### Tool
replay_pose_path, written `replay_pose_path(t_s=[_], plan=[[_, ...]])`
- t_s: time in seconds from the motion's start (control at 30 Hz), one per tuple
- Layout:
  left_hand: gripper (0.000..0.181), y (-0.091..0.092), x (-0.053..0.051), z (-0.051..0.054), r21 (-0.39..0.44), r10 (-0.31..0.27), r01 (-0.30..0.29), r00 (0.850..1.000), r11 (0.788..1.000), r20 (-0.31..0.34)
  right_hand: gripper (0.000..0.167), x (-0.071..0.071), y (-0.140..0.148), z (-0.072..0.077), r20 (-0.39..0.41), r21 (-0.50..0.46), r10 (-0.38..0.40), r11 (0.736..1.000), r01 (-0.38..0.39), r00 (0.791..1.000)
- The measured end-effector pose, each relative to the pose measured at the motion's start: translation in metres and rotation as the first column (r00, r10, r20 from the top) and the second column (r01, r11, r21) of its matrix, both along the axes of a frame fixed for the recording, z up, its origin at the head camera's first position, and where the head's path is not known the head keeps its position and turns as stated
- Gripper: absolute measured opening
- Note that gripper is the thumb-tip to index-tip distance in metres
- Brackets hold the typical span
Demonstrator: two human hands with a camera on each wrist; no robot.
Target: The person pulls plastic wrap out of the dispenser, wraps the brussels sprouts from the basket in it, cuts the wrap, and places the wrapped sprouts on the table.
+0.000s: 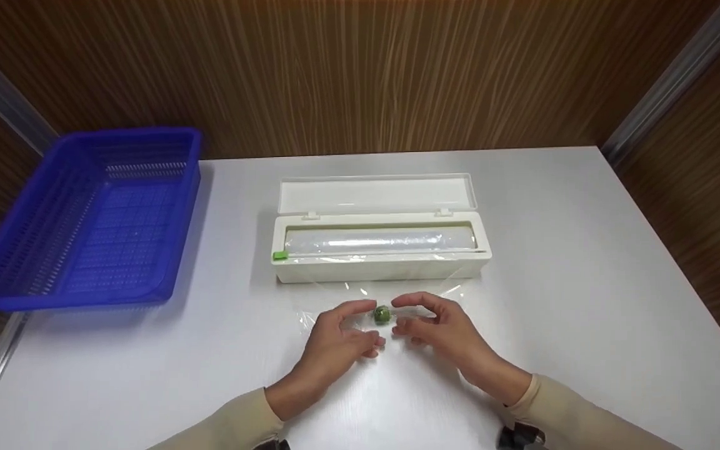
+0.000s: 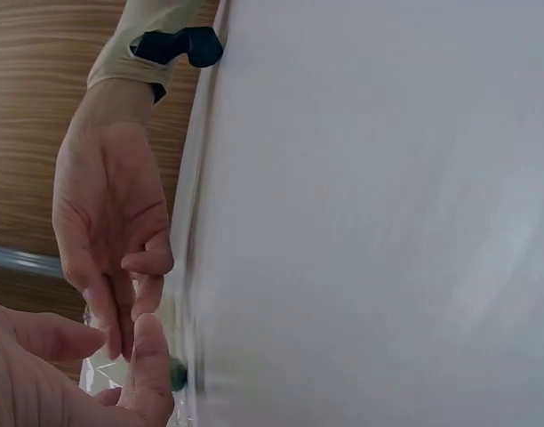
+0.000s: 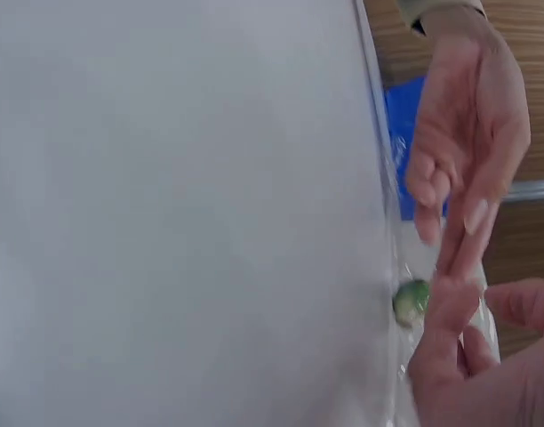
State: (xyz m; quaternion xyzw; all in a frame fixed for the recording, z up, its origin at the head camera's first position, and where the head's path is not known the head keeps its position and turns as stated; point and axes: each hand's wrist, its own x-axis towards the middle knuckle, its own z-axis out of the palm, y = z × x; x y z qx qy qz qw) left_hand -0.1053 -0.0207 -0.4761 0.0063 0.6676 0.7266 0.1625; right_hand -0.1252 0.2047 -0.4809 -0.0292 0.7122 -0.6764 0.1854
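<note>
A small round green vegetable (image 1: pixel 382 314), like a Brussels sprout, lies on the white table in front of the wrap box, with clear film around it. On its left is my left hand (image 1: pixel 338 340), thumb and index finger apart. My right hand (image 1: pixel 441 331) is close on its right side, also with thumb and index apart. Neither hand grips the vegetable. The clear film (image 1: pixel 310 319) runs from the roll (image 1: pixel 379 239) over the front of the white wrap box (image 1: pixel 379 270). In the right wrist view the vegetable (image 3: pixel 411 302) shows beside the right fingertips.
The wrap box's lid (image 1: pixel 375 195) stands open at the back. A green slide cutter (image 1: pixel 280 255) sits at the left end of its rail. A blue plastic basket (image 1: pixel 175 250) stands at the table's left edge. Wood-grain panels (image 1: pixel 360 75) enclose the back and sides.
</note>
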Motion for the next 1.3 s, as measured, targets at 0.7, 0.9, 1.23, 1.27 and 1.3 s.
replay_pose_path(t_s=[0.7,0.9,1.23,1.27,1.3], plan=[[0.034,0.006,-0.023,-0.02,-0.235,-0.048,0.003,0.981,0.972,-0.187,0.03,-0.004,-0.018,-0.016,-0.173,0.103,-0.007,0.994,0.025,0.985],[0.025,0.006,-0.025,-0.02,-0.318,-0.072,-0.027,0.953,0.948,-0.295,0.03,-0.005,-0.019,-0.017,-0.189,0.123,0.002,0.992,0.022,0.982],[0.018,0.005,-0.027,-0.019,-0.413,-0.135,-0.04,0.913,0.91,-0.385,0.027,-0.004,-0.02,-0.017,-0.214,0.123,0.008,0.992,0.019,0.977],[0.018,0.005,-0.026,-0.019,-0.422,-0.142,-0.036,0.913,0.906,-0.383,0.027,-0.003,-0.02,-0.017,-0.211,0.117,0.008,0.993,0.017,0.977],[0.017,0.005,-0.026,-0.019,-0.428,-0.147,-0.032,0.913,0.903,-0.379,0.027,-0.003,-0.02,-0.017,-0.207,0.112,0.008,0.994,0.016,0.978]])
